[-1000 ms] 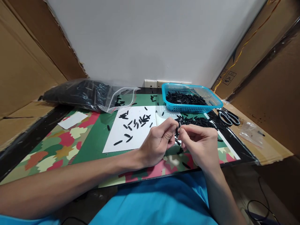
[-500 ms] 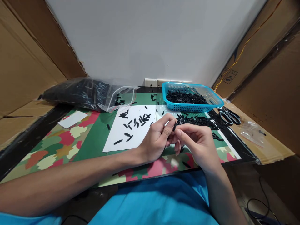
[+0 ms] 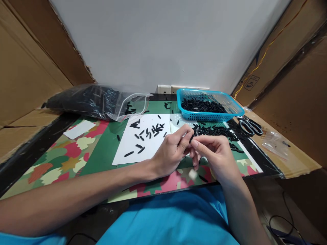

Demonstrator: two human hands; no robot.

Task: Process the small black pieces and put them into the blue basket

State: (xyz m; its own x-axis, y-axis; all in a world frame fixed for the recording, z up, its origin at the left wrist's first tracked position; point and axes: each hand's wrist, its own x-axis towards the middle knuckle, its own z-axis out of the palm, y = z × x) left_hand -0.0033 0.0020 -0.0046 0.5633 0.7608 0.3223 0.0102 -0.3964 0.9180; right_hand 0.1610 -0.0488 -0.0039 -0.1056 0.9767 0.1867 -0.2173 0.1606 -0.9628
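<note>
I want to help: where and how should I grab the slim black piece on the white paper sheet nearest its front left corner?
Probably pinch the slim black piece across its middle, from above: it is long, narrow, lies flat and touches no other piece.

Plain bright blue top (image 3: 168,217)

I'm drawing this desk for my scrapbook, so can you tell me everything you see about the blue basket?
The blue basket is shallow, open-topped and roughly rectangular, with rounded corners, a smooth rim and sides full of small holes. It looks like plastic. It sits upright toward the back right, near the pale wall. Many small black pieces lie heaped inside. The left hand and right hand are in front of it, not touching it.
</note>
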